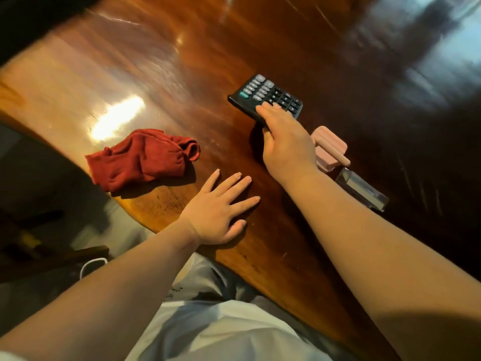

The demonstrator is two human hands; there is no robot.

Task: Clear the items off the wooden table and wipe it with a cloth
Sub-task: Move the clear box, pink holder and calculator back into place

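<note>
A black calculator (263, 95) is tilted up off the glossy wooden table (156, 74), its near end gripped by my right hand (283, 142). My left hand (221, 212) lies flat on the table near its front edge, fingers spread, holding nothing. A crumpled red cloth (143, 158) sits on the wood to the left of both hands. Just right of my right wrist lie a pink plastic object (330, 147) and a clear rectangular box (364, 190).
The table's front edge runs diagonally from upper left to lower right, with my lap in light clothing (221, 321) below it. Dark floor and blurred objects lie off the left edge. The far right of the table is in deep shadow.
</note>
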